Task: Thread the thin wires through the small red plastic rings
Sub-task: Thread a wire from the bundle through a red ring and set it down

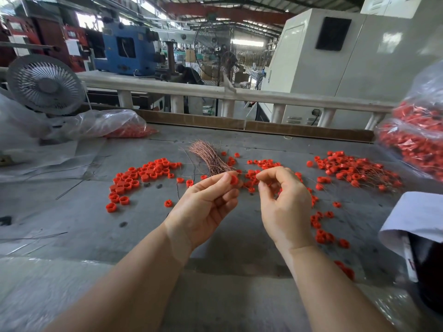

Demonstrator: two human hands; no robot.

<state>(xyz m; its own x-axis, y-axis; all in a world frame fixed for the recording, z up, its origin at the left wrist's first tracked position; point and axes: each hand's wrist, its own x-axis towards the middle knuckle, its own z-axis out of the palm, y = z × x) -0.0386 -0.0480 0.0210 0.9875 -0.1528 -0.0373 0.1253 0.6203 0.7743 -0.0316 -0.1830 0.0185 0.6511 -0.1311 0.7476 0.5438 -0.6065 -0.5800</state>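
Note:
My left hand (206, 207) pinches a small red plastic ring (234, 180) between thumb and fingertips, above the grey table (72, 212). My right hand (282, 202) is just to its right, thumb and forefinger pinched together toward the ring; the wire there is too thin to make out. A bundle of thin copper wires (211, 159) lies on the table behind my hands. Loose red rings (141, 178) are scattered to the left. Rings with wires through them (354, 168) lie in a heap at the right.
Clear plastic bags of red rings sit at the right edge (417, 144) and back left (112, 125). A grey desk fan (45, 85) stands at back left. A white sleeve (419, 219) and a dark object intrude at right. Stray wires lie at the left.

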